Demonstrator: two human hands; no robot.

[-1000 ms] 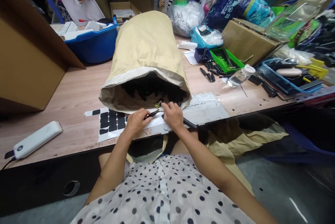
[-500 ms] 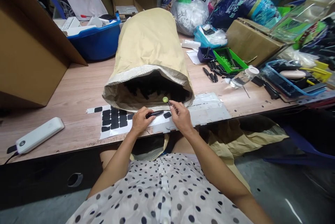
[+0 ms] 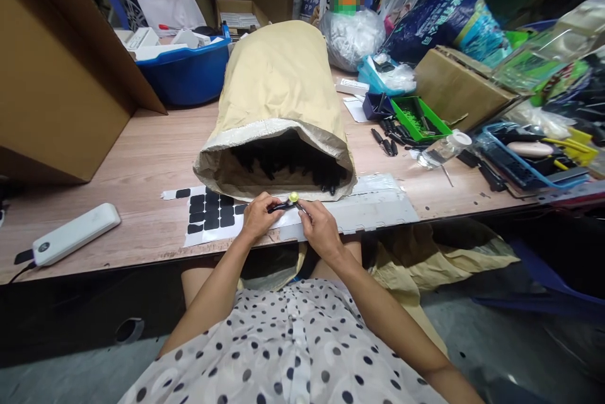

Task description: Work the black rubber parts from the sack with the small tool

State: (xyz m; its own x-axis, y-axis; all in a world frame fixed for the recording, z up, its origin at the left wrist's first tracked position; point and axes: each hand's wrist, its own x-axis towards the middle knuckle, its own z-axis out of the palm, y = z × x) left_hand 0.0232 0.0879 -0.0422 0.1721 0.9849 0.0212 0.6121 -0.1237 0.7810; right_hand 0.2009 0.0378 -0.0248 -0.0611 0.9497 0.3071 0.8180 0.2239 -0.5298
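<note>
Pinched, in closed fingers of the left hand [image 3: 258, 217], a slim, glossy black plastic-looking stick [image 3: 280, 207] at mid-frame, pointing right and slightly up along a nearly level long axis. Gripped in the right hand [image 3: 321, 229] a small dark-stemmed piece with a round yellow-green head [image 3: 293, 196], close to the stick's right end. Seemed midway through this one, unfinished; showed many black pieces [image 3: 267, 163] inside the open tan paper sack [image 3: 278, 76], upper centre, too dark to tell done from left
</note>
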